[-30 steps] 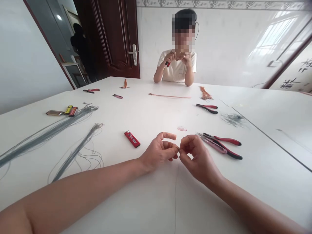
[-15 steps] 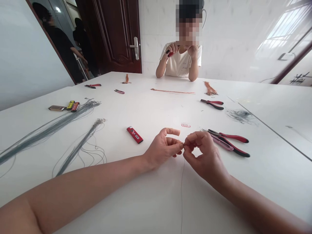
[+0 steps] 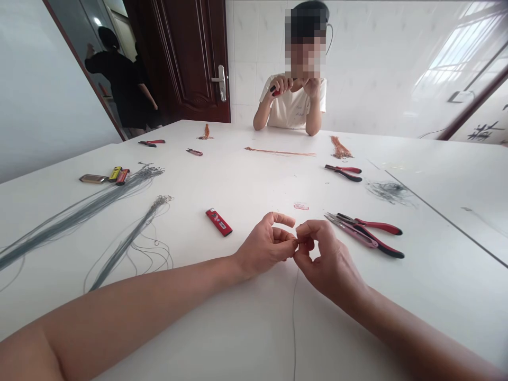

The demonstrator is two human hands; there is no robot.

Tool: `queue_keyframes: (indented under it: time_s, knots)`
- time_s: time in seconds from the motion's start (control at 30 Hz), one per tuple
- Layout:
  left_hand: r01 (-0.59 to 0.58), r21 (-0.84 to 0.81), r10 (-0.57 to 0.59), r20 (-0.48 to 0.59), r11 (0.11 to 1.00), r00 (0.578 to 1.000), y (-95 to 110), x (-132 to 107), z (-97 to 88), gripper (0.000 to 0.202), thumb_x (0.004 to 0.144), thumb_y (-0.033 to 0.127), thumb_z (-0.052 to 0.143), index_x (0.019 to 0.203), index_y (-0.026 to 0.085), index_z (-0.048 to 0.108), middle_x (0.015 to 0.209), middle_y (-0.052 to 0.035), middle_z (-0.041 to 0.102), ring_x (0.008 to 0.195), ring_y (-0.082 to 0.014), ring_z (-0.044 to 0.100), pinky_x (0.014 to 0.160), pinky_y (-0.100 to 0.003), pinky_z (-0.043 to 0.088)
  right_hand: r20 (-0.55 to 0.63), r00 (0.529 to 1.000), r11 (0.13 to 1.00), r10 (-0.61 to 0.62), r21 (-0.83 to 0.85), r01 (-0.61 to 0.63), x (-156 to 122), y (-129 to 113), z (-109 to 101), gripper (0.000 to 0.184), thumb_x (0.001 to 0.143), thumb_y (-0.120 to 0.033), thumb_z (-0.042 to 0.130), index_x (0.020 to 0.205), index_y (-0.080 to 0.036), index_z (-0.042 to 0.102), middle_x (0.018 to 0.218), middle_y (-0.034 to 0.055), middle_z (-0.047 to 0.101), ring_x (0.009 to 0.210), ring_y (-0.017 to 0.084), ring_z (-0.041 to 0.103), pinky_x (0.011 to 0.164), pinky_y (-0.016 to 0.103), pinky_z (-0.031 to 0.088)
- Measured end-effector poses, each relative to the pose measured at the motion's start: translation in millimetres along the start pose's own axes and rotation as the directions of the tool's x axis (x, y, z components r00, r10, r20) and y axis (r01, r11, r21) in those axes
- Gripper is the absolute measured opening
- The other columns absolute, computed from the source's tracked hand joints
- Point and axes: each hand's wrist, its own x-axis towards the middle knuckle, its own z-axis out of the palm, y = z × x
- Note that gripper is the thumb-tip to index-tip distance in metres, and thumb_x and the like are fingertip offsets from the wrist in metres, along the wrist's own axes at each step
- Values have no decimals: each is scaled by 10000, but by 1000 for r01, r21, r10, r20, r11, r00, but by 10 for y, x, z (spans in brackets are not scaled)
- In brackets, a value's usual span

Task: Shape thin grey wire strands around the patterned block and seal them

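Left hand point(image 3: 264, 247) and right hand point(image 3: 328, 259) together, left fingertips point(image 3: 291, 242) and right pinching thin wire point(image 3: 294, 317) tight: we see fine strand needing close grip. Wire hangs down toward white surface point(image 3: 246, 352). Red-handled pliers point(image 3: 381, 228) just beside right hand, within reach; red lighter point(image 3: 218, 221) near left.

Glossy white tabletop point(image 3: 254, 180), shiny red plastic lighter point(image 3: 218, 222), metal pliers point(image 3: 381, 227) with glossy plastic handles, varnished wood door point(image 3: 186, 58)
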Motion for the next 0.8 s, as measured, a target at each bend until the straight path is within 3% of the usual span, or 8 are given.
queue_keyframes:
  time_s: [0.17, 0.43, 0.8]
  knots:
    - [-7, -7, 7, 32, 1000, 999, 24, -1, -16, 339, 736, 247, 607, 1021, 198, 431, 625, 56, 513, 588, -66, 478, 607, -232, 396, 49, 997, 996, -61, -59, 64, 22, 36, -24, 246, 713, -40, 424, 878, -219, 390, 735, -1, 534, 611, 132, 499, 573, 282, 427]
    - [9, -39, -10, -36, 999, 999, 43, -11, -16, 412, 730, 317, 622, 1066, 199, 416, 695, 28, 554, 623, -80, 511, 641, -257, 406, 25, 996, 997, 82, 7, -82, 12, 48, -57, 274, 750, -92, 468, 988, -211, 402, 773, 24, 563, 693, 144, 570, 353, 148, 342]
    - [-4, 20, 3, 25, 1000, 1000, 18, 1, -9, 371, 741, 274, 610, 1050, 200, 419, 654, 42, 524, 628, -80, 497, 617, -242, 398, 23, 1000, 998, 0, 57, -2, 3, 13, -8, 266, 701, -43, 412, 894, -220, 368, 724, -8, 482, 609, 109, 492, 378, 162, 313]
